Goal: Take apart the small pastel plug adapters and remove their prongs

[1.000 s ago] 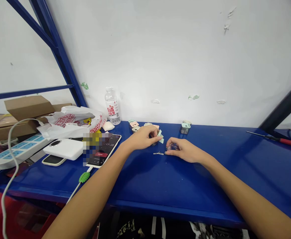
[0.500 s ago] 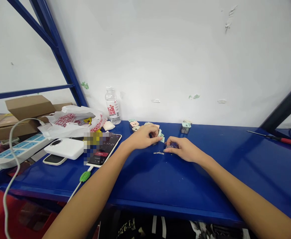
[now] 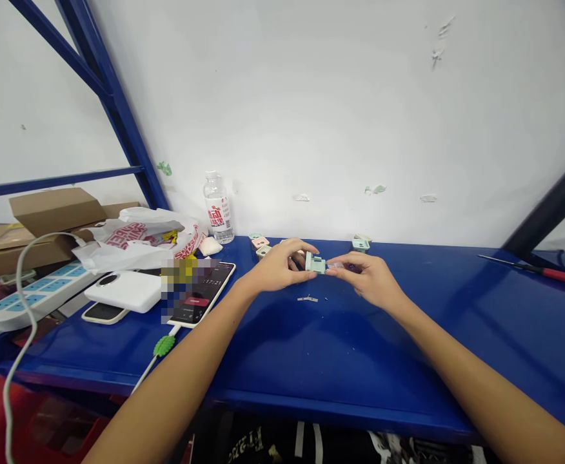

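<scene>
My left hand (image 3: 282, 265) pinches a mint-green plastic part (image 3: 315, 263) just above the table; it looks like the top of a small pencil sharpener. Close against its right side, my right hand (image 3: 364, 274) grips a small clear plastic piece (image 3: 334, 265) between thumb and fingers, partly hidden. Whether the two parts touch, I cannot tell. Below them lie a thin pale strip (image 3: 307, 298) and a tiny dark bit (image 3: 326, 298). Behind my left hand stand several small pastel-topped pieces with two holes, among them a pink one (image 3: 260, 242). Another mint-topped one (image 3: 360, 245) sits behind my right hand.
Blue table (image 3: 360, 367) against a white wall. At left are a phone (image 3: 202, 299) with a cable, a white power bank (image 3: 125, 290), a power strip (image 3: 31, 293), a plastic bag (image 3: 132, 238) and a bottle (image 3: 218, 209). A red-handled screwdriver (image 3: 563, 276) lies far right.
My right hand has lifted its clear piece and come up beside my left hand. The mint-green part has turned and now shows its open side. The dark bit by the strip is newly visible.
</scene>
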A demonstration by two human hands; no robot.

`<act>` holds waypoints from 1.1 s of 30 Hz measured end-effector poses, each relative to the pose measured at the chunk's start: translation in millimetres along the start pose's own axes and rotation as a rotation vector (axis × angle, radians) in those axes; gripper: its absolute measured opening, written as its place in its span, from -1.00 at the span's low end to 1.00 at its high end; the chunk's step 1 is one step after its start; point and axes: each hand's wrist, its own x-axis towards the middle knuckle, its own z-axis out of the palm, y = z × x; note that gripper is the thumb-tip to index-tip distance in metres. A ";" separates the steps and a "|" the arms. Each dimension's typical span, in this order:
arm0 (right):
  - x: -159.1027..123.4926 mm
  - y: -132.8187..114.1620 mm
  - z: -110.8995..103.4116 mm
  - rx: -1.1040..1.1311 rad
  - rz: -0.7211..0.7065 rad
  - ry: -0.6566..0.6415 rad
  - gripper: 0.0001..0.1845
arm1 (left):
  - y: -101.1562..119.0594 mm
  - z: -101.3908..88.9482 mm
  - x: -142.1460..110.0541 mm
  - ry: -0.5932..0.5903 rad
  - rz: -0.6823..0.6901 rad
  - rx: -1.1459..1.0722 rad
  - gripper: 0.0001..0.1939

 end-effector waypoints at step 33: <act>-4.4 -3.6 14.0 -0.027 0.056 0.019 -0.62 | 7.0 28.7 1.0 0.124 -0.032 -0.295 -0.71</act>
